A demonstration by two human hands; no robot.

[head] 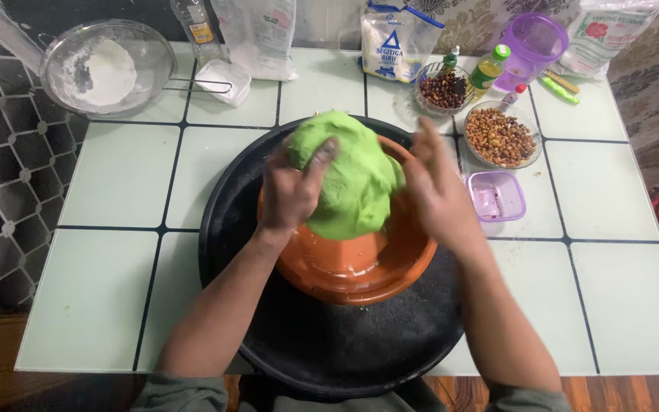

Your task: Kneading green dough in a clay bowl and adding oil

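Green dough sits gripped between my left hand and right hand, fingers curled around it, over the orange bowl that catches it.

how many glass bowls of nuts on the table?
2. A smaller bowl of dark nuts at the table's far edge, and a larger bowl of tan nuts just in front of it, right of the green dough. None looks hidden.

A pale green glass-topped table bears a big black round tray, a sieve of flour, two bowls of nuts, flour bags and a small purple tub.
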